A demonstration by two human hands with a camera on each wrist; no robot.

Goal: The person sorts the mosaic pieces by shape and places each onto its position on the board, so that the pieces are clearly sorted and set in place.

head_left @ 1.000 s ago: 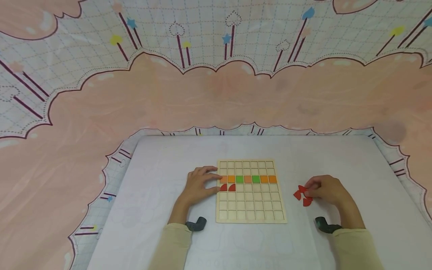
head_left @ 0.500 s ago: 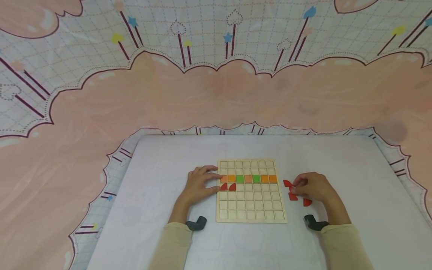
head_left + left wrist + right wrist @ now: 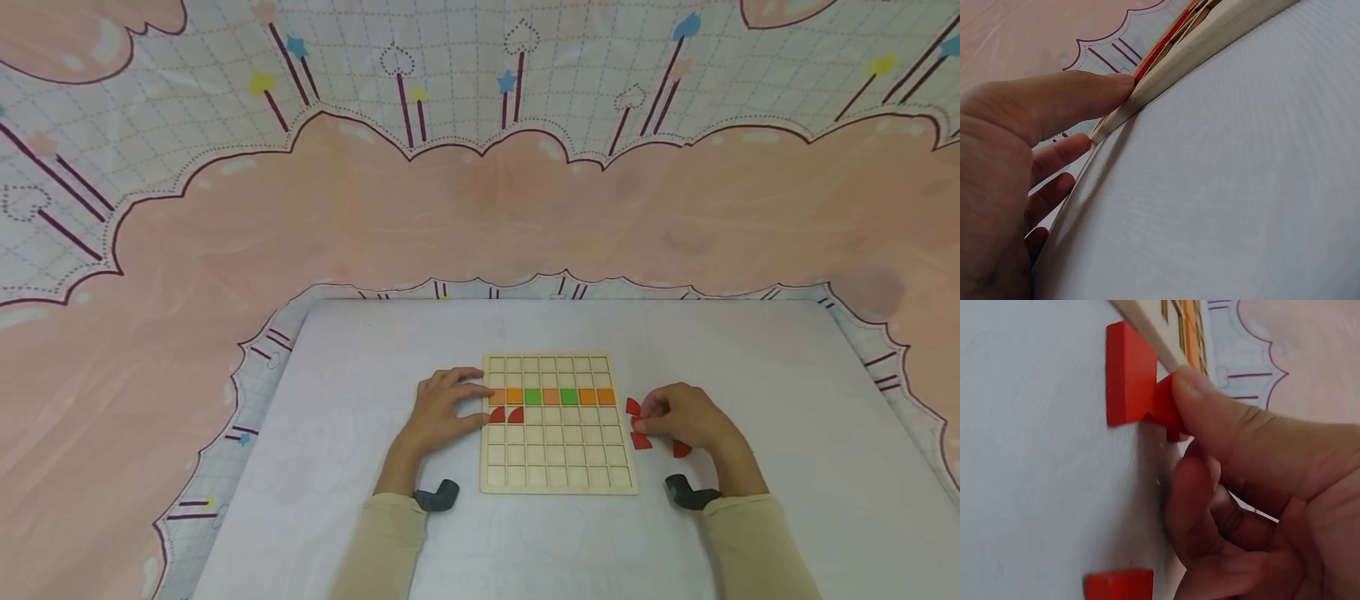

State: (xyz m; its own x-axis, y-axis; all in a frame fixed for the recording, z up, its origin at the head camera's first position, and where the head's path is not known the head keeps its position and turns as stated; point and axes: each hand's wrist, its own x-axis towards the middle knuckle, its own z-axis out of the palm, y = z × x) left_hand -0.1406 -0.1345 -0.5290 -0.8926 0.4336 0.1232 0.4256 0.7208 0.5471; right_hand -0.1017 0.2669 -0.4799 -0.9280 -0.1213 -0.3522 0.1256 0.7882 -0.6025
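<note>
A square wooden grid board [image 3: 555, 457] lies on the white table. One row holds orange and green squares [image 3: 532, 397]; below its left end sit two red quarter-round pieces [image 3: 516, 415]. The left hand [image 3: 442, 408] rests at the board's left edge, and its thumb touches the wooden rim [image 3: 1166, 84] in the left wrist view. Right of the board, the right hand [image 3: 690, 417] pinches a small red piece [image 3: 1166, 403] between thumb and curled fingers. Another red piece [image 3: 1134, 375] stands against it, close to the board; one more [image 3: 681, 449] lies below the hand.
White tabletop [image 3: 375, 333] surrounds the board. Behind it hangs or lies a pink cloth [image 3: 480, 217] printed with clouds and lines. Dark curved devices are strapped at the left wrist [image 3: 437, 497] and the right wrist [image 3: 690, 493].
The right hand has slid left toward the board, and several red pieces have shifted left with it. One red piece has stayed behind below the hand. The left hand has kept its place.
</note>
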